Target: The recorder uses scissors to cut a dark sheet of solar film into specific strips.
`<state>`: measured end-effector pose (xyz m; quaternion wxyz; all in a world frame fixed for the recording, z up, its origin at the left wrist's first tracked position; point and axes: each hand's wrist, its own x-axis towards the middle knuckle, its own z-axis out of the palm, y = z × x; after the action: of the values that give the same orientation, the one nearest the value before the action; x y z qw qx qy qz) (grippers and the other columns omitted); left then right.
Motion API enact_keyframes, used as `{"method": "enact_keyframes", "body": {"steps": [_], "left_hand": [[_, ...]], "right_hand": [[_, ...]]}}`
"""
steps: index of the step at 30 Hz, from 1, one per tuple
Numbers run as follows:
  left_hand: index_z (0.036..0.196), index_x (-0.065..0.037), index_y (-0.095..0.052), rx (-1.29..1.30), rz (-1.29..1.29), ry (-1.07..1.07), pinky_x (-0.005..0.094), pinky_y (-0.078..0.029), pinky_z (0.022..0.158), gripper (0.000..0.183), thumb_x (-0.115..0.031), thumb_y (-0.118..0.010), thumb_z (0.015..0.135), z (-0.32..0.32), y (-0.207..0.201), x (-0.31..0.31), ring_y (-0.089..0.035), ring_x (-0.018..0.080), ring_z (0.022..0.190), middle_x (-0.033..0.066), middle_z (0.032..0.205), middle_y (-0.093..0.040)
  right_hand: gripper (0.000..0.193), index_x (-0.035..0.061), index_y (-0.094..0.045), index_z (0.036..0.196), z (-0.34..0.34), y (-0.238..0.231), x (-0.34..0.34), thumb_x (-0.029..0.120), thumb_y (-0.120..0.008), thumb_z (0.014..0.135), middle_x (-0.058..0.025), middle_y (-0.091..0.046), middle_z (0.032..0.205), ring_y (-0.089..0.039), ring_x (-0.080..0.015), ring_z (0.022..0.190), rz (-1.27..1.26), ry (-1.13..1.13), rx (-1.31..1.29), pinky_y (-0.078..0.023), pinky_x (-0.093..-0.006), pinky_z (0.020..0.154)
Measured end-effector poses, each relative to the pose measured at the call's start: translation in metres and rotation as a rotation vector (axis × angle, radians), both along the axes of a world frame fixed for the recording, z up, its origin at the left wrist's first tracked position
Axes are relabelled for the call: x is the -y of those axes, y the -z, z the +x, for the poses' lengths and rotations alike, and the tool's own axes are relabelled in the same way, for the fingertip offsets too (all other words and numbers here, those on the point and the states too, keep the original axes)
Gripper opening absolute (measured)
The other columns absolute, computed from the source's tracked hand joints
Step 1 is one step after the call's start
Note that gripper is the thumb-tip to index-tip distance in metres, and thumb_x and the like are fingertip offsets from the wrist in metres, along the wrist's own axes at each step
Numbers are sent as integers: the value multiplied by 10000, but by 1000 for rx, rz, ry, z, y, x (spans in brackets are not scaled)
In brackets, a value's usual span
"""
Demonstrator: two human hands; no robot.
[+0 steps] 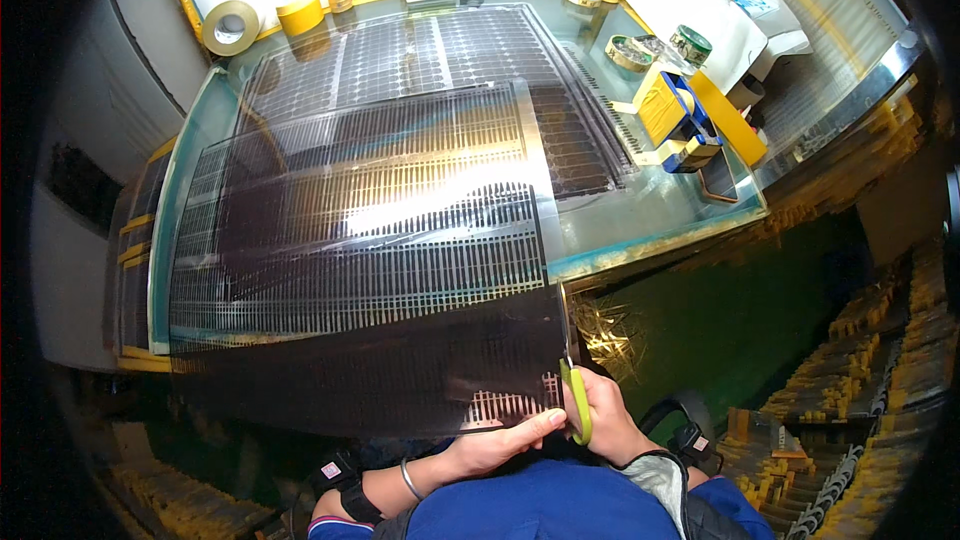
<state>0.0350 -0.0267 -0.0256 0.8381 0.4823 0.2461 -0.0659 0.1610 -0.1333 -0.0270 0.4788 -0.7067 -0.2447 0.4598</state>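
Hanging off the near table edge [655, 248], dark film [370, 375] is pinched by the left hand [500, 447]; scissors [580, 406] are gripped by the right hand [609, 413], kinda unclear if open.

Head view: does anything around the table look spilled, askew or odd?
A tangle of shiny strips lies below the near edge of the table, beyond the right hand, looking like loose scrap. Nothing else clearly stands out.
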Motion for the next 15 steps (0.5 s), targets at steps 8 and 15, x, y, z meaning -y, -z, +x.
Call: {"method": "enact_keyframes", "body": {"steps": [8,15], "left_hand": [[752,-104,-640,-32,28,30,190,-329,444,216,-294,-588,840,-6,2,6,-431,29,513,-56,591,-509],[766,-96,-638,-50,-32,43,197,-336,459,231,-317,-604,824,-8,-9,8,-443,39,529,-50,600,-511]], "right_hand": [[198,5,-487,749,3,-1,-9,157,-485,874,-12,-474,539,-438,-65,484,56,-17,149,-365,-246,431],[185,14,-475,731,3,6,-7,143,-493,862,-10,-440,530,-415,-67,485,128,-5,162,-363,-263,438]]}}
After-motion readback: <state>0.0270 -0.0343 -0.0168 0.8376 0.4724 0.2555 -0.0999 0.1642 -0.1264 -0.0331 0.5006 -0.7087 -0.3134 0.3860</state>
